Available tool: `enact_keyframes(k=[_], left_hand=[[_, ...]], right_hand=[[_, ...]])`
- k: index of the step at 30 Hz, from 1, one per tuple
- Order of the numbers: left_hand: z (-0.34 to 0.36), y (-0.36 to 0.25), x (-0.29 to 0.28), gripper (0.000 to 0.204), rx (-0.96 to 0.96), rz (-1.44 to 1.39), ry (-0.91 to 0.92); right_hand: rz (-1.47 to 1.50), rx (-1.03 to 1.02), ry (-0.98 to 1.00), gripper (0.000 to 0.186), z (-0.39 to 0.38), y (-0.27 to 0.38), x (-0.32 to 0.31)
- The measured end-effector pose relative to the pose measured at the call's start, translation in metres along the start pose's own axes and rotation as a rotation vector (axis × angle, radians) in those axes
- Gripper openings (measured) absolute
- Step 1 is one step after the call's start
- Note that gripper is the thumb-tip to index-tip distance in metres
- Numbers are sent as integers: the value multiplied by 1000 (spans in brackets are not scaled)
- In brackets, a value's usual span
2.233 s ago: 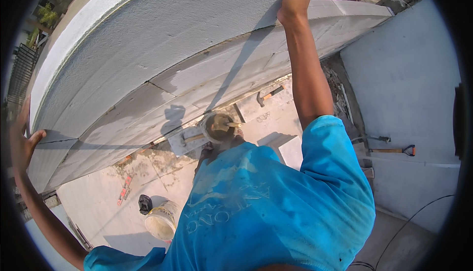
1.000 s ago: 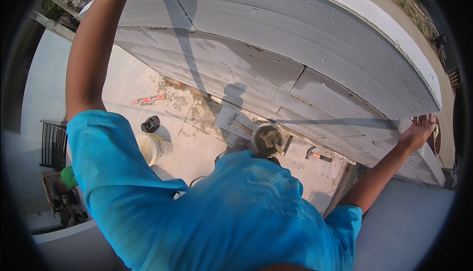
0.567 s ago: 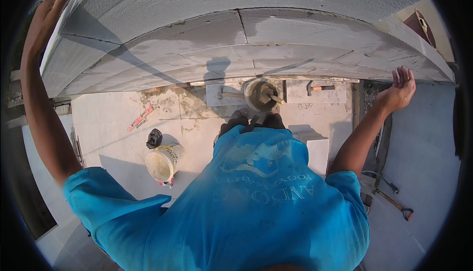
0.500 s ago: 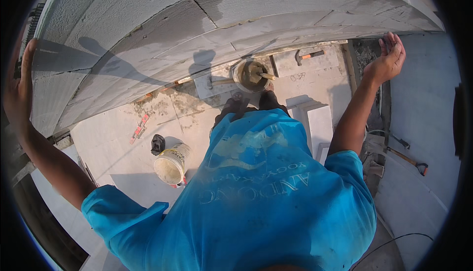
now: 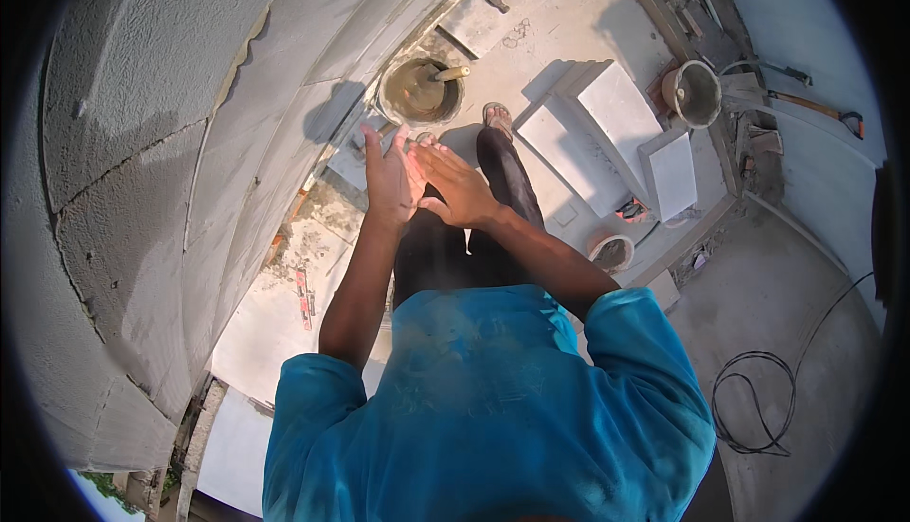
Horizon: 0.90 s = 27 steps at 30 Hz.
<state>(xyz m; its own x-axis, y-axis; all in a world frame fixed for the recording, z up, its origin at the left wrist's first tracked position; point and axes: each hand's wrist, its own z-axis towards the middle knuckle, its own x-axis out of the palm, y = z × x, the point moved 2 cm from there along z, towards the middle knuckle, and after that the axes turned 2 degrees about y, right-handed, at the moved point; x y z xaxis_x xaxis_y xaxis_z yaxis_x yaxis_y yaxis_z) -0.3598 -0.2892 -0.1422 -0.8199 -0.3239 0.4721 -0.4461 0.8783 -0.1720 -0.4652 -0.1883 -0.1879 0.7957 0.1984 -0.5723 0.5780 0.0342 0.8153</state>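
The left hand (image 5: 389,181) and right hand (image 5: 455,185) meet, fingers extended, neither gripping anything visible. The bucket (image 5: 456,105) lies just beyond them at 12 o'clock, trowel (image 5: 452,73) inside; the block wall (image 5: 142,95) rises toward 9 o'clock

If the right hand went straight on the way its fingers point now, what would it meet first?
Most likely the left hand: the right hand overlaps it in this view, though depth leaves it unclear whether they touch.
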Motion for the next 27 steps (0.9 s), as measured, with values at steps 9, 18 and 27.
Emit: enact_keyframes(k=[9,18,27], left_hand=[[340,46,-434,89,132,1854,-728],[449,-2,-449,44,143,2363,-86],[147,31,-305,30,760,1944,275]], right_hand=[[-6,1209,-373,34,-242,-336,45],[69,1443,-63,23,-411,-336,131],[507,1192,-139,34,-206,-134,80]])
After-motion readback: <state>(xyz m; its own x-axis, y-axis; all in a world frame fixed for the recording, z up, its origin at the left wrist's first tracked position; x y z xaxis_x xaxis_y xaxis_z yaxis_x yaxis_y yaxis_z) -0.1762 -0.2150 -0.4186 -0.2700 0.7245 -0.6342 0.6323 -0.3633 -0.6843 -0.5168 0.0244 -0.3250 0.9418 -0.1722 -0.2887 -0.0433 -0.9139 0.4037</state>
